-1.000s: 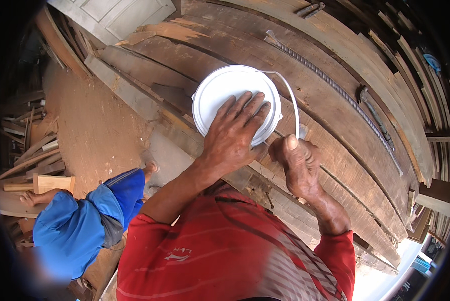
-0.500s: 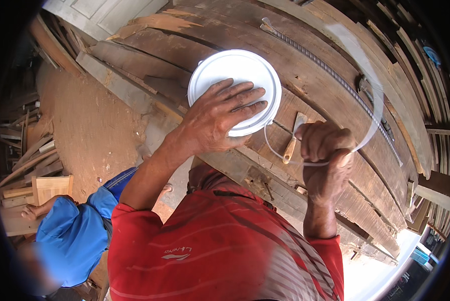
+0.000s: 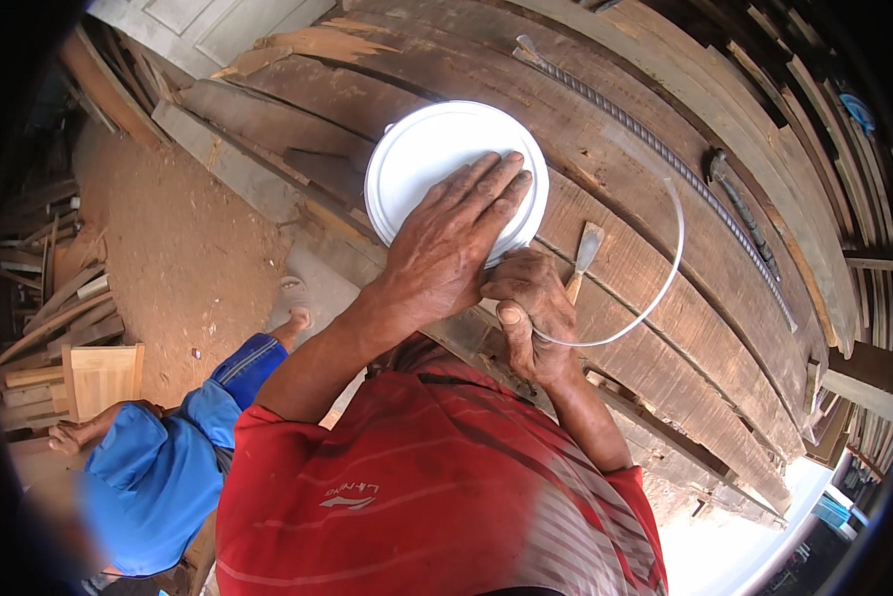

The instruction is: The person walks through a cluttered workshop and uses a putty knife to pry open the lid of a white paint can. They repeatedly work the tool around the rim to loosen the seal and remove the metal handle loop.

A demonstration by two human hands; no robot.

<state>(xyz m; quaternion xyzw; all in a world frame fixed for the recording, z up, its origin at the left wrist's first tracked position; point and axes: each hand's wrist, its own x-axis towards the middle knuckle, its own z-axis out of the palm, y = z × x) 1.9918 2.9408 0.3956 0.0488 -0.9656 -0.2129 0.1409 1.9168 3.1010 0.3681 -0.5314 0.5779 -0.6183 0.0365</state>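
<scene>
A white round plastic bucket (image 3: 426,154) with its lid on stands upright on the plank table (image 3: 655,343). My left hand (image 3: 446,233) lies flat on the lid, fingers stretched out toward its far right side. My right hand (image 3: 534,313) is closed at the bucket's near right rim, gripping a thin, clear-white plastic strip (image 3: 678,248). The strip's loose end curves out to the right over the planks. Whether its other end still joins the lid is hidden by my fingers. Just right of that hand lies a scraper (image 3: 589,243) with a wooden handle, partly covered.
A ribbed steel bar (image 3: 645,134) and a shorter metal tool (image 3: 744,209) lie across the planks at the right. At the lower left sits a person in blue (image 3: 158,467). Stacked timber (image 3: 54,288) lines the left; more boards stand at the far right.
My right hand has moved left to the bucket's rim, bringing the strip with it. The bucket has shifted slightly left. My left hand stays flat on the lid, turned a little.
</scene>
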